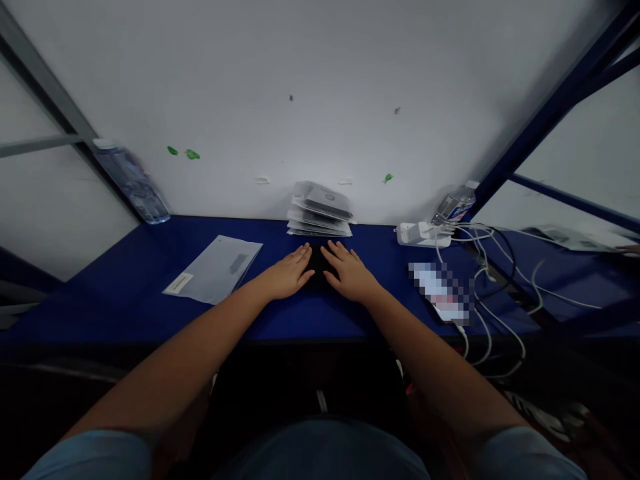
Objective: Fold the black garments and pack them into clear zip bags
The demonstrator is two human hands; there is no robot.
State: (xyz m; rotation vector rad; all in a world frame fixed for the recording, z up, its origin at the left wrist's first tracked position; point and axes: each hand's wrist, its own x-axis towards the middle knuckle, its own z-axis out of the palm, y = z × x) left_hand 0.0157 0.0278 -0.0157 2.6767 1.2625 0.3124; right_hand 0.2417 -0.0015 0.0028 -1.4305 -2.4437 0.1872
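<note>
A flat black item lies on the blue table, in front of a stack of clear plastic packets. My left hand rests on its left side, fingers stretched out and the thumb apart. On its right side lies my right hand, also flat with spread fingers. Neither hand is wrapped round anything. Left of my left hand is a translucent plastic sleeve with a pale label near its lower left corner.
A large bottle stands at the back left. At the right are a power strip, a smaller bottle, a phone and tangled white cables. A white wall rises behind the table.
</note>
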